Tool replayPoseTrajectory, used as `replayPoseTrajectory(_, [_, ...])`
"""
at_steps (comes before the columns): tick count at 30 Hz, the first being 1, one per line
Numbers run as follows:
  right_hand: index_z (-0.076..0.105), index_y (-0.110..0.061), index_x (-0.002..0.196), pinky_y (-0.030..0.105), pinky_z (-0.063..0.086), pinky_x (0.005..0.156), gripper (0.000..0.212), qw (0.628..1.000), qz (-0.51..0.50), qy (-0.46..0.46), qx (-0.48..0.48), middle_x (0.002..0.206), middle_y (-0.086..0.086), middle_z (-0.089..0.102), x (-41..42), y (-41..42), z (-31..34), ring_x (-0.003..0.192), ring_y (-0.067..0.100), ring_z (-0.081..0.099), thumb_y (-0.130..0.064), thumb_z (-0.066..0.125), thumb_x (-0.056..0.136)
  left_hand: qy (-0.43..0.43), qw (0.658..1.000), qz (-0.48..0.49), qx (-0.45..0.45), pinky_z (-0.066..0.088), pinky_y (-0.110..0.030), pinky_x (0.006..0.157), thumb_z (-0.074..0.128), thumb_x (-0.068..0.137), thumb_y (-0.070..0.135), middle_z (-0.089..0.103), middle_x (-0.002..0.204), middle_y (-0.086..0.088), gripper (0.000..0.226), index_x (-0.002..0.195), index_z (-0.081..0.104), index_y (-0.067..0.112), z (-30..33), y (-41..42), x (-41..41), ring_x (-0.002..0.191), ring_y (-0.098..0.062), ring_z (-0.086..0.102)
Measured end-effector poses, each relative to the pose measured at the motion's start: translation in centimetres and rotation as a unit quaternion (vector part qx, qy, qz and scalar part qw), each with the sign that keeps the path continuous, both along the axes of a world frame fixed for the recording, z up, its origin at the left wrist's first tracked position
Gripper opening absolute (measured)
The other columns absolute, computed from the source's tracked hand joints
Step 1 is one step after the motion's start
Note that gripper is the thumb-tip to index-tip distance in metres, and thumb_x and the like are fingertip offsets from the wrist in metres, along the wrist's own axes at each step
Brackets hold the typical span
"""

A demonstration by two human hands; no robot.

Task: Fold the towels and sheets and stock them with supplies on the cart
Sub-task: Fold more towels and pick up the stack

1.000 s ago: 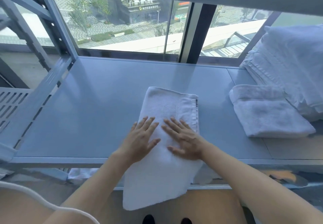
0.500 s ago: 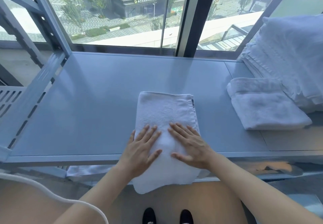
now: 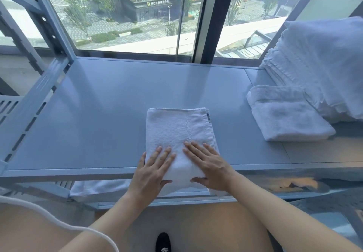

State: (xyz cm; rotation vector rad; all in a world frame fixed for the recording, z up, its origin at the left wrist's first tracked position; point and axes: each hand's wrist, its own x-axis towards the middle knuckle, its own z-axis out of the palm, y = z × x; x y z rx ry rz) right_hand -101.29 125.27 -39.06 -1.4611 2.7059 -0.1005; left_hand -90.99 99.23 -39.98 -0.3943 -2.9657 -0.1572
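A white towel [image 3: 177, 132], folded into a narrow rectangle, lies on the grey metal shelf [image 3: 94, 118], with its near end drooping slightly over the front edge. My left hand [image 3: 154, 171] rests flat on its near left part, fingers spread. My right hand [image 3: 208, 165] presses flat on its near right part, thumb at the front fold. Neither hand grips anything.
Another folded white towel [image 3: 284, 116] lies at the right of the shelf, beside a tall stack of white linens [image 3: 322, 65]. More white cloth [image 3: 98, 188] sits on the lower shelf. A window stands behind the shelf, with the rack's upright post [image 3: 53, 22] at the left.
Both hands slid toward me along the towel. The hanging end that drooped far below the shelf edge is now drawn up, leaving the towel shorter and mostly on the shelf.
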Motion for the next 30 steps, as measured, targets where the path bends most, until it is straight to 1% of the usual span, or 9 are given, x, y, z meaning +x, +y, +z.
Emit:
replayPoseTrajectory(4, [0.009,-0.016,0.165,0.044,0.010,0.129,0.090,1.000,-0.013,-0.002,0.001,0.173,0.001,0.001,1.8,0.4,0.7,0.159,0.021,0.001,-0.047,0.062,0.099,0.037,0.999,0.019,-0.003,0.049,-0.055,0.101,0.090,0.062,0.015,0.053,0.153,-0.003,0.089,0.145,0.058,0.018,0.4,1.2,1.5,0.138,-0.027,0.054])
replayPoseTrajectory(6, [0.021,-0.013,0.163,0.044,0.016,0.128,0.083,0.999,-0.029,-0.022,-0.028,0.171,0.003,0.012,3.1,0.7,1.2,0.158,0.023,0.013,-0.029,0.067,0.097,0.076,0.997,0.020,0.001,0.050,-0.053,0.101,0.085,0.057,0.004,0.067,0.138,-0.002,0.073,0.127,0.071,0.018,1.0,2.0,2.3,0.125,-0.024,0.065])
replayPoseTrajectory(8, [0.040,-0.008,0.156,0.044,0.030,0.124,0.072,0.996,-0.040,-0.026,-0.076,0.165,0.008,0.033,4.8,1.5,1.8,0.153,0.026,0.032,-0.012,0.070,0.091,0.113,0.993,0.021,0.011,0.050,-0.050,0.102,0.078,0.058,0.000,0.075,0.117,0.001,0.054,0.109,0.074,0.018,1.7,3.0,3.2,0.108,-0.023,0.072])
replayPoseTrajectory(11, [0.066,-0.004,0.133,0.041,0.054,0.104,0.057,0.989,-0.044,0.008,-0.139,0.142,0.011,0.063,7.6,3.8,2.5,0.132,0.028,0.060,0.004,0.077,0.078,0.130,0.990,0.012,0.052,0.053,-0.038,0.084,0.073,0.063,-0.002,0.073,0.097,0.002,0.042,0.101,0.069,0.017,2.1,5.0,5.8,0.084,-0.027,0.069])
replayPoseTrajectory(13, [0.069,-0.008,0.120,0.037,0.060,0.087,0.052,0.987,-0.053,0.026,-0.148,0.127,0.006,0.071,9.9,5.9,2.9,0.117,0.027,0.068,0.011,0.073,0.072,0.119,0.989,0.017,0.084,0.051,-0.035,0.070,0.074,0.062,-0.003,0.073,0.097,0.003,0.045,0.102,0.070,0.018,2.4,7.0,8.3,0.080,-0.027,0.068])
replayPoseTrajectory(15, [0.068,-0.011,0.115,0.036,0.059,0.073,0.048,0.986,-0.069,0.042,-0.143,0.115,0.003,0.072,12.5,8.4,3.4,0.101,0.028,0.070,0.012,0.065,0.072,0.105,0.989,0.030,0.098,0.051,-0.032,0.063,0.075,0.059,-0.005,0.074,0.099,0.005,0.050,0.102,0.071,0.019,3.2,9.6,10.8,0.080,-0.025,0.070])
replayPoseTrajectory(17, [0.068,-0.012,0.112,0.038,0.057,0.069,0.043,0.984,-0.086,0.052,-0.146,0.109,0.002,0.073,14.7,10.9,4.2,0.093,0.029,0.069,0.009,0.064,0.074,0.098,0.990,0.038,0.100,0.051,-0.030,0.060,0.077,0.054,-0.006,0.074,0.099,0.005,0.053,0.101,0.073,0.019,4.4,12.3,12.8,0.077,-0.024,0.071])
replayPoseTrajectory(22, [0.069,-0.011,0.111,0.040,0.058,0.072,0.048,0.979,-0.121,0.056,-0.153,0.106,0.003,0.073,19.7,16.1,6.6,0.095,0.031,0.068,0.006,0.068,0.067,0.099,0.990,0.041,0.097,0.051,-0.028,0.058,0.074,0.052,-0.007,0.075,0.099,0.007,0.056,0.100,0.074,0.020,8.4,17.7,16.6,0.079,-0.022,0.071])
replayPoseTrajectory(30, [0.067,-0.017,0.110,0.039,0.055,0.076,0.034,0.973,-0.124,0.078,-0.181,0.105,0.000,0.071,23.2,21.3,9.2,0.094,0.026,0.066,-0.003,0.062,0.079,0.095,0.990,0.039,0.095,0.048,-0.028,0.054,0.077,0.051,-0.004,0.074,0.092,0.009,0.053,0.096,0.074,0.024,12.1,22.9,19.9,0.077,-0.022,0.071])
